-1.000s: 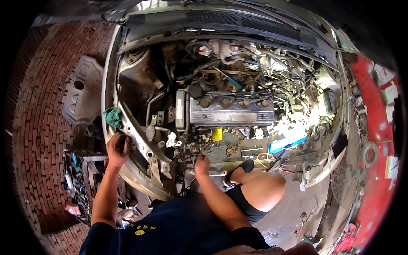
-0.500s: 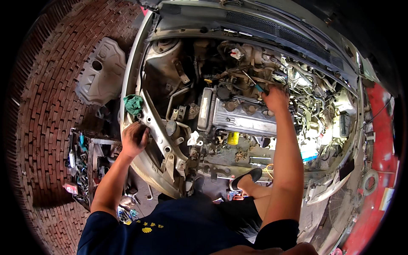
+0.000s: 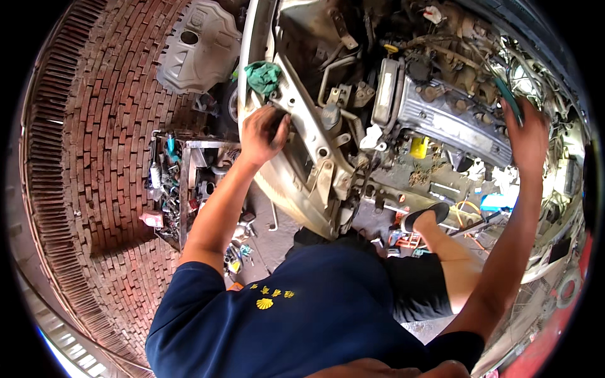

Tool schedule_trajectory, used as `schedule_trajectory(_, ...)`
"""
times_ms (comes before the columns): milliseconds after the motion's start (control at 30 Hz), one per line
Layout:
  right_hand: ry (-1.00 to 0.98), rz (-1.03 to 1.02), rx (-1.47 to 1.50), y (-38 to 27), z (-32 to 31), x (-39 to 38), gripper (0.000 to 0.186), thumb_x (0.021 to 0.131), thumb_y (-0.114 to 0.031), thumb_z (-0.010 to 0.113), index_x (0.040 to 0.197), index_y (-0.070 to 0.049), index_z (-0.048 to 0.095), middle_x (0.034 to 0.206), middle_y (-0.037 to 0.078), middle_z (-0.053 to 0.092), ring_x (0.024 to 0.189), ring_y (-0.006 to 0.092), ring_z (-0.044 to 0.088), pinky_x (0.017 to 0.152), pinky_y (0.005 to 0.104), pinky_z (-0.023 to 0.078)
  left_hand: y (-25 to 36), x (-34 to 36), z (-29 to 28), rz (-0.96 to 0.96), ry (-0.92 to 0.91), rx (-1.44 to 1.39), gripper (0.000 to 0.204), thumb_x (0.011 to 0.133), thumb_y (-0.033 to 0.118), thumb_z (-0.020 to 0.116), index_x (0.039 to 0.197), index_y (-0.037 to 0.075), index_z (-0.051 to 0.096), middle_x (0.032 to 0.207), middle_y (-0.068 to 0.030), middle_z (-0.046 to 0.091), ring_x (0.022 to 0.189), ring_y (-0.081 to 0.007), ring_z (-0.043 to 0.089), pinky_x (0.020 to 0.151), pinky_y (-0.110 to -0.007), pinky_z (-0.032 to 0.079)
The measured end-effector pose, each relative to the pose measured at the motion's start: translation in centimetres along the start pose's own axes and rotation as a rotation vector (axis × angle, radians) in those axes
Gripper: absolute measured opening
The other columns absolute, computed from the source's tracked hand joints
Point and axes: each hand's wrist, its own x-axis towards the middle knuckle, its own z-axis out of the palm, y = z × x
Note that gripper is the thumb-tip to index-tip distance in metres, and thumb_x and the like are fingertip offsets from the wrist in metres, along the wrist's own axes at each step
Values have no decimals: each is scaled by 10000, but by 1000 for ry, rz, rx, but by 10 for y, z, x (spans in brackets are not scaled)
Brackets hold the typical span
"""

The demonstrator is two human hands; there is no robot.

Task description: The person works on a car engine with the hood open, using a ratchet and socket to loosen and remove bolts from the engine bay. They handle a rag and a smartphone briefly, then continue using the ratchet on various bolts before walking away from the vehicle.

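I lean over an open car engine bay. My left hand (image 3: 263, 133) grips the pale edge of the car's front frame (image 3: 312, 154), just below a green rag (image 3: 263, 75). Far to the right, my right hand (image 3: 528, 135) reaches over the top of the engine, its fingers closed round a teal-handled tool (image 3: 508, 96) that sticks up out of it. The grey valve cover (image 3: 450, 116) lies left of that hand. My knee and a foot in a black sandal (image 3: 425, 217) rest against the front of the bay.
A metal tray of hand tools (image 3: 171, 189) stands on the brick floor (image 3: 94, 157) at my left. A grey engine cover (image 3: 195, 44) lies beyond it. A yellow cap (image 3: 418, 148) sits below the valve cover. Wires and hoses crowd the bay's right side.
My right hand rose from the low front of the engine to its top and then moved right, closing on the teal-handled tool. My left hand stayed on the frame edge.
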Motion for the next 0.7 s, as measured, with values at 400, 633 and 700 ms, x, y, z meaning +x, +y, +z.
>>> schedule_trajectory(400, -120, 1290, 1351, -216, 164, -372, 345, 1091, -341, 579, 978, -18, 629, 731, -3, 586, 642, 87, 518, 568, 305, 392, -5, -5, -2, 61, 4, -7, 175, 899, 149, 714, 804, 20, 644, 746, -162, 613, 690, -378, 625, 638, -439, 502)
schedule_trajectory(633, -300, 1087, 971, -238, 195, -394, 468, 1082, -382, 563, 854, 18, 641, 694, 113, 616, 630, 255, 566, 632, 425, 446, -5, -7, -2, 71, 6, 1, 134, 936, 167, 702, 916, 34, 712, 830, -148, 667, 734, -356, 661, 673, -411, 525)
schedule_trajectory(700, -313, 1023, 917, -245, 189, -382, 479, 1081, -393, 558, 858, 22, 645, 705, 142, 633, 643, 295, 578, 654, 446, 457, -10, -8, -4, 74, 12, 3, 136, 936, 168, 701, 915, 34, 713, 837, -149, 670, 736, -358, 661, 673, -412, 526)
